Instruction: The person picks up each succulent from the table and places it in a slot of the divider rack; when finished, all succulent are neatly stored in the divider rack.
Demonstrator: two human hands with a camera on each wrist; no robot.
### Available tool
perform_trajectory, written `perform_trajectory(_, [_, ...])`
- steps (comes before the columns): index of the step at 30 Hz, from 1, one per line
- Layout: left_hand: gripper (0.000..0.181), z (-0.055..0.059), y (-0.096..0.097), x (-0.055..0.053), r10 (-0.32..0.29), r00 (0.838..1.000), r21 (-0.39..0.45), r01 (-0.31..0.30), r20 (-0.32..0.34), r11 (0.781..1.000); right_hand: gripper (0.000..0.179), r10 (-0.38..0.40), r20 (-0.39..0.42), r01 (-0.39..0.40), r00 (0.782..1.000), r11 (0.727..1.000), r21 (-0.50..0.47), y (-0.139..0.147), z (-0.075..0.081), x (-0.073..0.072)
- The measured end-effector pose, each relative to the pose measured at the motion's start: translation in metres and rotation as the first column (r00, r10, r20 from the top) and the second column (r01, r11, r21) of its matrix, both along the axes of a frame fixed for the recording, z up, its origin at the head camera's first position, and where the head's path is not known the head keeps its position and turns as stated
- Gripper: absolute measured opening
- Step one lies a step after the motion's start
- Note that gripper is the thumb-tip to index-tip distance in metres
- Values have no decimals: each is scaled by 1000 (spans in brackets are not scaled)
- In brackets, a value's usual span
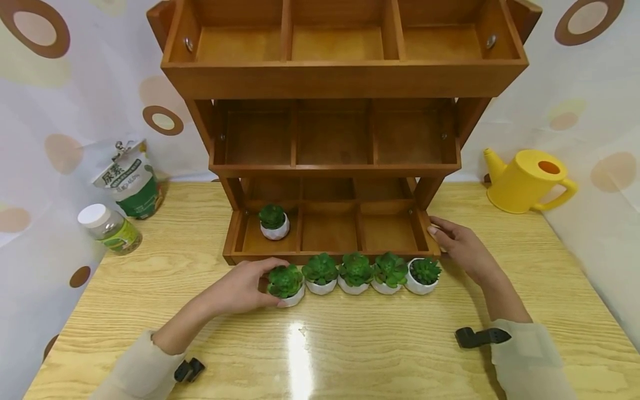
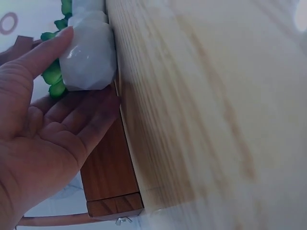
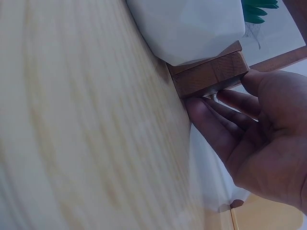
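Observation:
My left hand holds the leftmost potted succulent of a row on the table, its thumb on the near side of the white faceted pot and its fingers on the far side. To the right stand several more succulents in white pots, such as the middle one, lined up before the bottom tier of a wooden shelf. My right hand grips the right end of that tier, thumb at the upper edge and fingers against the outer side. Another potted succulent sits in the bottom tier's left compartment.
Above rise the shelf's middle tier and top tier, each divided into compartments. At the left stand a white-lidded jar and a green-and-white bag. A yellow watering can is at the back right.

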State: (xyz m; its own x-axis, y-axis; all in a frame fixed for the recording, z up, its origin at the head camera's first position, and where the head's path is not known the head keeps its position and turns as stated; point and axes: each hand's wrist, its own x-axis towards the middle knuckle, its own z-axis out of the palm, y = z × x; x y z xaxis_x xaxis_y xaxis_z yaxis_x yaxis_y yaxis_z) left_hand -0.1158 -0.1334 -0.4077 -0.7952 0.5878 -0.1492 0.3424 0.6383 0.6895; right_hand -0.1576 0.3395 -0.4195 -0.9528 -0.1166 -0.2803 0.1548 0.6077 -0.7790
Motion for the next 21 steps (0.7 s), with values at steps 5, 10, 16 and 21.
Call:
perform_trajectory(5, [71,4,-4,0,37,999,9,-37,26,999,73,0,-3,0,1000,1000,-7,0,0,0])
perform_trajectory(10, [71,14,-6,-2,60,998,18,-60,1,998,74,1,2,-1,1000,1000,3,0,0,0])
perform_trajectory(16, [66,26,-6,-8,63,996,17,-62,-60,998,75,0,12,0,1000,1000,7,0,1,0])
perform_trajectory(21, [69,35,-3,-14,71,995,33,-69,-77,997,74,5,12,-5,1000,1000,8,0,1,0])
